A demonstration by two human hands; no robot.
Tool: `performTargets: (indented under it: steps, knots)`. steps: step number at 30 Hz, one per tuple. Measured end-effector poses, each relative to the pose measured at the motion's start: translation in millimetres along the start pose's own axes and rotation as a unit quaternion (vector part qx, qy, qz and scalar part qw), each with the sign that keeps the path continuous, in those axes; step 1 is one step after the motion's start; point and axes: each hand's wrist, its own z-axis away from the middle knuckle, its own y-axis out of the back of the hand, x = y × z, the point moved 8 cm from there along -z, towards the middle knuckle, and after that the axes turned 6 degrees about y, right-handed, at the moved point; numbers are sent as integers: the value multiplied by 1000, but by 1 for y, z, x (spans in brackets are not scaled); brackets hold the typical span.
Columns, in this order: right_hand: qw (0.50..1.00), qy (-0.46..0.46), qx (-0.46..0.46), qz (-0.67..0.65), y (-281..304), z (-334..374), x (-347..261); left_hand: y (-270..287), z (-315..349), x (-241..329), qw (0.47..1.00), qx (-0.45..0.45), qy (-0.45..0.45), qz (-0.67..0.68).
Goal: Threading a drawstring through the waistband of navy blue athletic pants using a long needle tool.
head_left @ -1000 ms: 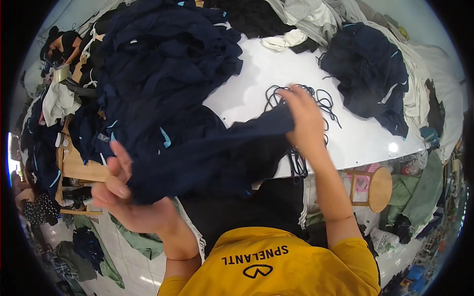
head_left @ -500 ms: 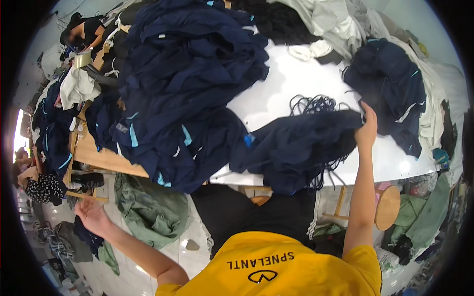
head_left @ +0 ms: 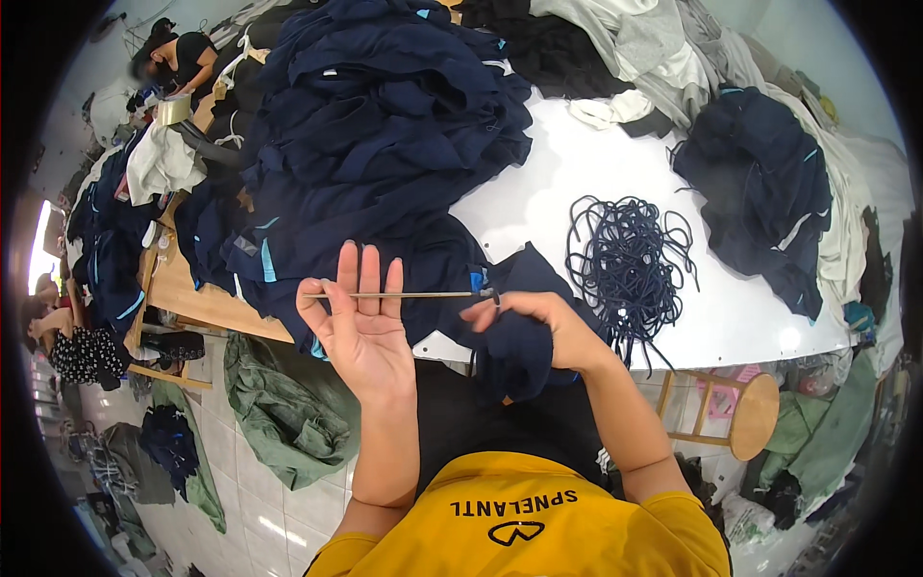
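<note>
A thin, straight, metal-looking rod [head_left: 423, 295] spans the gap between my hands. My left hand [head_left: 367, 346] pinches its left end between thumb and forefinger, with the other fingers stretched up. At the rod's right end, my right hand [head_left: 567, 332] is closed on a navy garment [head_left: 514, 361], which hangs over the table's near edge. A small blue patch and dark material sit by that rod end; whether the rod enters the cloth I cannot tell. To the right of the garment lies a tangled heap of navy cords [head_left: 630, 260].
A large pile of navy clothes [head_left: 375, 125] covers the left of the white table [head_left: 538, 183]. Another navy bundle [head_left: 755, 183] lies right, beside pale cloth. A round wooden stool [head_left: 755, 415] and green cloth [head_left: 284, 409] are below. People sit far left.
My left hand has come in from the lower left and now pinches the rod. My right hand has moved left from the garment's far end, and the garment has shifted left, uncovering the cords.
</note>
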Motion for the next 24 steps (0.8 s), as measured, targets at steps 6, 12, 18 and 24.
performTargets:
  steps: [6,12,18,24]
  knots:
    - [990,-61,114,-61,18,10,6,4,8,-10,999,18,30,-12]
    - [993,-47,97,42,16,12,5,-5,15,-19,998,14,53,-33]
    - [990,-16,53,127,4,14,-4,3,11,-8,998,45,32,-30]
    - [988,-15,78,135,9,18,-8,6,13,-14,997,40,51,-43]
